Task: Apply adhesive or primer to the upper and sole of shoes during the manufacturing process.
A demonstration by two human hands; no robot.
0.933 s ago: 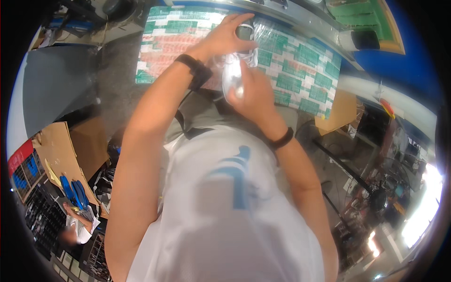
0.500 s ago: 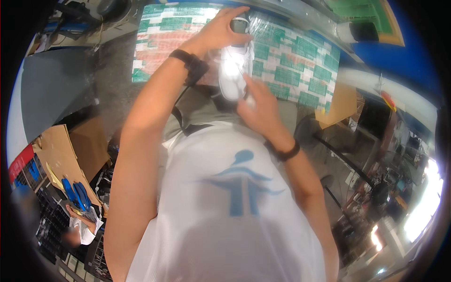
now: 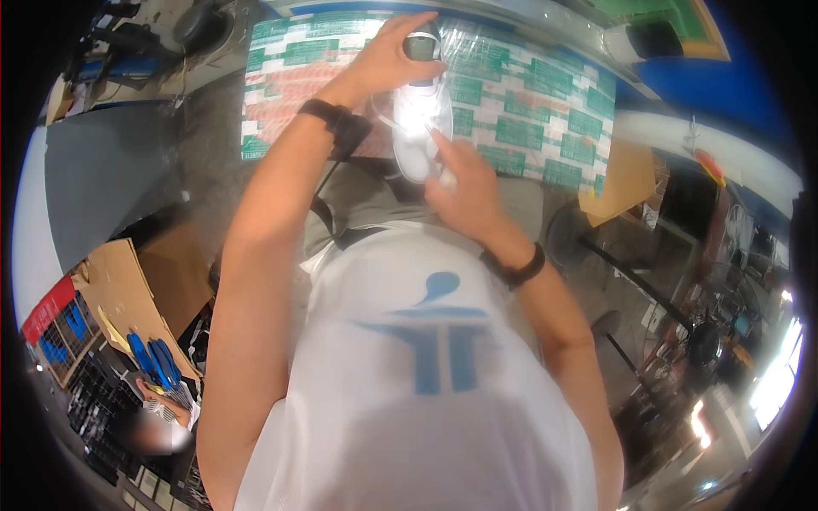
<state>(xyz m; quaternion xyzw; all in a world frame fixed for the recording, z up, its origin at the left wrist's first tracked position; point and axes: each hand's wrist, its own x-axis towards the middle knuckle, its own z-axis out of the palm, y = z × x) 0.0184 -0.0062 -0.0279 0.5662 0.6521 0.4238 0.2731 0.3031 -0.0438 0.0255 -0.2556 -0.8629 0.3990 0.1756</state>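
A white lace-up shoe (image 3: 412,159) with a grey inside lies toe towards me on a surface wrapped in green and white printed film (image 3: 528,119). Strong glare washes out its middle. My left hand (image 3: 385,61) grips the shoe at its heel opening, thumb on one side and fingers round the far end. Beside the toe, my right hand (image 3: 469,189) is closed, its index finger pointing at the shoe's upper. A thin tip shows at that fingertip, and something pale sits between thumb and fingers; what it is I cannot make out.
A dark grey panel (image 3: 115,179) stands at the left. Below it are open cardboard (image 3: 128,298) and another person (image 3: 162,417). Brown cardboard (image 3: 622,183) and a dark pole (image 3: 635,281) are at the right. A whitish pipe-like bar (image 3: 682,140) runs behind the wrapped surface.
The shoe and both hands sit slightly further left in the picture, as the whole view has shifted a little. My left hand keeps its grip; the right stays by the toe.
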